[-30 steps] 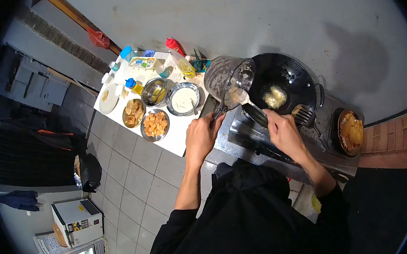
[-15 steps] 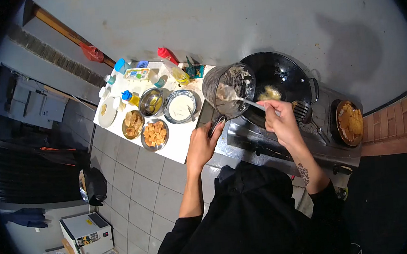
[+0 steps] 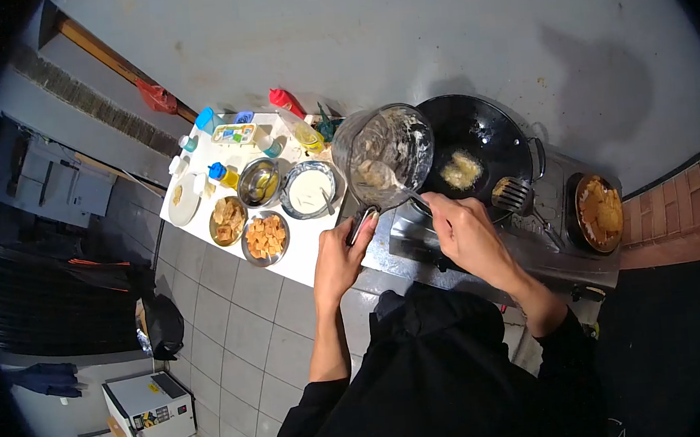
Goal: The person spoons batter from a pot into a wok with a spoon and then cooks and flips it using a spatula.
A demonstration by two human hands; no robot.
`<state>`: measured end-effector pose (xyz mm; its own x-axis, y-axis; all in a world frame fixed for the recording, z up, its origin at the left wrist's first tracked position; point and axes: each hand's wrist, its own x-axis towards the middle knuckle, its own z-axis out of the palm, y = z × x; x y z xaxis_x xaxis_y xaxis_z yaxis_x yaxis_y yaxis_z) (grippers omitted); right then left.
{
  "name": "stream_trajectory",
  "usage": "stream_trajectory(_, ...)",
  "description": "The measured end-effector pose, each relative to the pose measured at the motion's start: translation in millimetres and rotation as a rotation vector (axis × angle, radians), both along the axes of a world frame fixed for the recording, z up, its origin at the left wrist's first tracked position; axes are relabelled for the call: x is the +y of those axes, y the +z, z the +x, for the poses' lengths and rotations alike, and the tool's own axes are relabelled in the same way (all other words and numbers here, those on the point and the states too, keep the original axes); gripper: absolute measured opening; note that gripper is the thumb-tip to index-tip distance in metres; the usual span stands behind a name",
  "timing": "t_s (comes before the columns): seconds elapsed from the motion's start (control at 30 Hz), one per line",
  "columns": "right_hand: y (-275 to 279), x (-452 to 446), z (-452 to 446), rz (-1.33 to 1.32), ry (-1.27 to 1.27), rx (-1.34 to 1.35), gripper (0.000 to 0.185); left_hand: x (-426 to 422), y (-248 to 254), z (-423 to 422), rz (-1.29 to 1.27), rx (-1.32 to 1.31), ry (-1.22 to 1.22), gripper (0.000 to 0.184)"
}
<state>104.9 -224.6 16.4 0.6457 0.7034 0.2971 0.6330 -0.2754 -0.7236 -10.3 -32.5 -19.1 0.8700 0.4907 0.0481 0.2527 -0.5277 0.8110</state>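
Note:
My left hand (image 3: pixel 341 260) is closed around the handle of a saucepan (image 3: pixel 400 145), tilted so that its batter-smeared inside shows. The pan is held up beside the black wok (image 3: pixel 482 118), overlapping its left rim. In my right hand (image 3: pixel 468 230) is a metal spoon (image 3: pixel 378 173), its bowl inside the saucepan with pale batter on it. A pale battered piece (image 3: pixel 461 170) fries in the wok. The slotted spatula (image 3: pixel 514 196) rests on the wok's right rim, a small fried bit beside its head.
On the white table (image 3: pixel 299 255) stand a bowl of white batter (image 3: pixel 311 190), a bowl of orange-brown cubes (image 3: pixel 266 238), a bowl of brown pieces (image 3: pixel 228 220), a metal bowl (image 3: pixel 259 182) and several bottles. A pan of fried food (image 3: pixel 600 209) sits at the stove's right.
My right hand has moved left and down, bringing the spoon deeper into the saucepan. The saucepan has shifted slightly left and shows more of its inside. The frying piece is now more visible.

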Motion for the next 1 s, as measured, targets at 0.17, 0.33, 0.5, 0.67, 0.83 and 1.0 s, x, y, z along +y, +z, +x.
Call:
stream_trajectory(0.17, -8.5, -3.7, 4.7, 0.209, -0.147, 0.187, 0.017, 1.7, 3.2, -2.7, -0.165, 0.015, 0.004, 0.048)
stream_trajectory(0.33, -11.1, -13.0, 28.0, 0.323, -0.22, -0.153, 0.021, -3.0, 5.0, -4.3, -0.25, 0.016, -0.059, 0.046)
stream_trajectory(0.5, -27.2, -17.9, 35.5, 0.219, -0.133, -0.434, 0.039, -8.2, 14.2, -3.2, -0.283, 0.025, -0.062, 0.045)
stream_trajectory(0.67, -23.2, -28.2, 17.6, 0.09, -0.046, -0.372, 0.041, -8.6, 21.3, -2.8, -0.324, 0.031, -0.034, 0.044)
stream_trajectory(0.83, -22.9, -29.2, 21.6, 0.233, -0.018, -0.379, 0.041, -6.2, 18.4, -3.2, -0.293, 0.018, -0.066, 0.044)
stream_trajectory(1.0, -18.3, -36.3, 30.9, 0.161, -0.172, -0.475, 0.041, -10.5, 8.3, -4.3, -0.189, -0.054, -0.101, 0.045)
